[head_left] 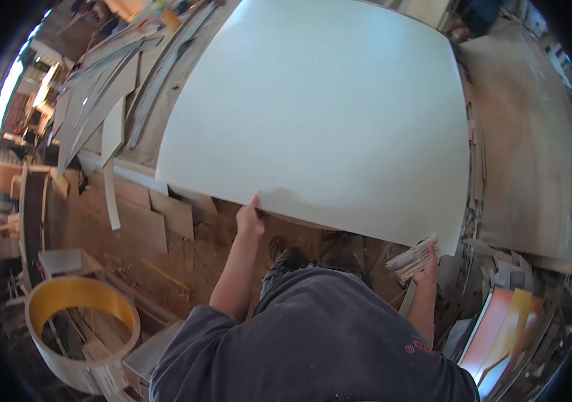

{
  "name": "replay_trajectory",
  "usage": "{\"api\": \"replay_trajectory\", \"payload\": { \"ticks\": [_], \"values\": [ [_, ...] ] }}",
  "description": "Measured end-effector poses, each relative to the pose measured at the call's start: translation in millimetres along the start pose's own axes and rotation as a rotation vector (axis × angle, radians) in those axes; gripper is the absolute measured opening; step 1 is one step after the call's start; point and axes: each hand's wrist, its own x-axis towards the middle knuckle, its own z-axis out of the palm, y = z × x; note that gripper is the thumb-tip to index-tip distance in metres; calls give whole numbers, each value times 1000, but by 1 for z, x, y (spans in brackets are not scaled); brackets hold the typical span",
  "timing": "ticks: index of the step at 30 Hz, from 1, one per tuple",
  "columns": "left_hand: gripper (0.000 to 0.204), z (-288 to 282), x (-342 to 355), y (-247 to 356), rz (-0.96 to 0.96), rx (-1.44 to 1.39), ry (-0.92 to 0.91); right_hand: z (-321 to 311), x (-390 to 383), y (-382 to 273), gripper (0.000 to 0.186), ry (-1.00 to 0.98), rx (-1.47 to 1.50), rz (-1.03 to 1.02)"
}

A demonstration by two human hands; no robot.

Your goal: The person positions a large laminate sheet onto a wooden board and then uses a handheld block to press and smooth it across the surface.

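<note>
A large white sheet [326, 114] lies over the work surface in front of me, its near edge toward my body. My left hand [251, 218] is closed on that near edge, the thumb on top and the other fingers mostly hidden below. By the sheet's near right corner, my right hand [426, 266] is closed round a pale, ridged bundle [409, 261]. I cannot tell whether this is a folded cloth or a brush. The bundle's upper end meets or overlaps the sheet's edge.
Long thin strips and offcuts [113, 127] lie on the left. A brown board [527, 147] extends at the right. A large ring [84, 328] with a yellow inside stands at lower left. Scraps [500, 335] are piled at lower right. Another person [477, 17] is partly visible at the far right.
</note>
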Motion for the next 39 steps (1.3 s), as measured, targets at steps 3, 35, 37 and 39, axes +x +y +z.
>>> {"api": "replay_trajectory", "payload": {
  "ticks": [3,35,37,39],
  "values": [
    [37,-24,-13,9,40,-10,49,9,-26,23,65,-20,-25,-3],
    [57,-17,-126,-35,-130,-242,-190,555,-55,-33,96,-867,-1841,-453],
    [56,-11,-135,-30,-100,-265,-225,555,-52,-21,100,-908,-1956,-362],
    [52,-10,-138,-26,-115,-249,-244,555,-48,-16,100,-929,-1956,-339]
  ]
}}
